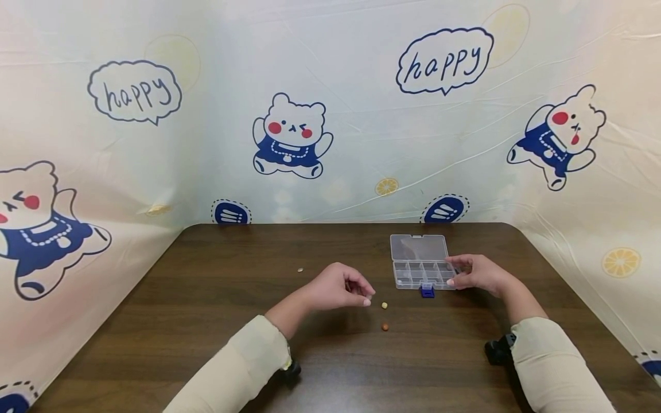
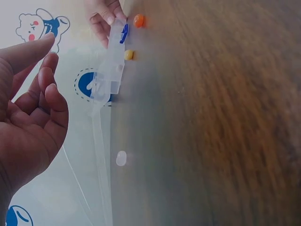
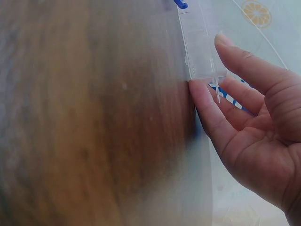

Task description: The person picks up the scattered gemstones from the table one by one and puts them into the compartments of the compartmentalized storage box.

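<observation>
A clear plastic compartment box (image 1: 413, 285) lies on the table with its lid (image 1: 418, 248) folded back. A blue piece (image 1: 427, 291) sits at its front edge. My right hand (image 1: 480, 274) holds the box's right end between thumb and fingers. My left hand (image 1: 343, 287) hovers left of the box, fingers loosely bent; in the left wrist view a gap shows between thumb and fingers, with nothing visible there. Just beyond its fingertips lies a small yellow bead (image 1: 384, 305), and nearer the front an orange bead (image 1: 385, 327). A whitish bead (image 1: 300, 269) lies farther left.
The brown wooden table (image 1: 206, 321) carries all of this. Behind and along both sides hangs a pale curtain (image 1: 361, 143) printed with bears and the word "happy". Dark wrist devices (image 1: 500, 351) stick out below both sleeves.
</observation>
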A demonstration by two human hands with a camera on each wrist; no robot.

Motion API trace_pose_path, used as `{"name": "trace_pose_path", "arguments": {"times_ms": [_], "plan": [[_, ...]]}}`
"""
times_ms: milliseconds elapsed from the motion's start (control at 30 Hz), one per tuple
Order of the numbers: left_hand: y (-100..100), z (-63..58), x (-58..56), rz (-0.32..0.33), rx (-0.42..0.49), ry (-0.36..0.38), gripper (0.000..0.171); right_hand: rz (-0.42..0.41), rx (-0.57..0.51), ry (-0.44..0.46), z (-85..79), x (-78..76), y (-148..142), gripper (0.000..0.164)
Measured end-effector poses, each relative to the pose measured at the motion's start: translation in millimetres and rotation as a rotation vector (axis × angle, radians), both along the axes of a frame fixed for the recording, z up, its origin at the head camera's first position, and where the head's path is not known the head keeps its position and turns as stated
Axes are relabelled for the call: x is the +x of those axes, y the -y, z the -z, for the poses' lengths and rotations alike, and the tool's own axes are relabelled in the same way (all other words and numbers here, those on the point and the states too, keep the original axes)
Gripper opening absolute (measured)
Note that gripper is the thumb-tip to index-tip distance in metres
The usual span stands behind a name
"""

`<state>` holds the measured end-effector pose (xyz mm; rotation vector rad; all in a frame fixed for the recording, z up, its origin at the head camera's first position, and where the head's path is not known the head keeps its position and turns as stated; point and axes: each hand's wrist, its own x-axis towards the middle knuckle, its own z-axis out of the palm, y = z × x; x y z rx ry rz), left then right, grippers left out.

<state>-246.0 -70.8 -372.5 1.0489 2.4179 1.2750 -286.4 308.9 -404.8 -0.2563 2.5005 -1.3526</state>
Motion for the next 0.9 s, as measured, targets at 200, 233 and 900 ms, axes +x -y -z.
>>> {"name": "trace_pose_path", "arguments": {"times_ms": [200, 233, 900], "plan": [[-3.2, -2.4, -4.0, 0.004, -0.020, -0.003, 0.012, -0.001, -0.006, 0.004, 1.1, -0.4, 0.0, 0.077], [-3.9, -3.1, -4.7, 0.005, -0.022, -0.004, 0.013, -0.002, -0.007, 0.004, 1.2, -0.4, -0.1, 0.077], [-24.1, -16.0, -16.8, 0.029, -0.066, -0.024, 0.011, -0.004, 0.001, 0.000, -1.2, 0.9, 0.4, 0.076]]}}
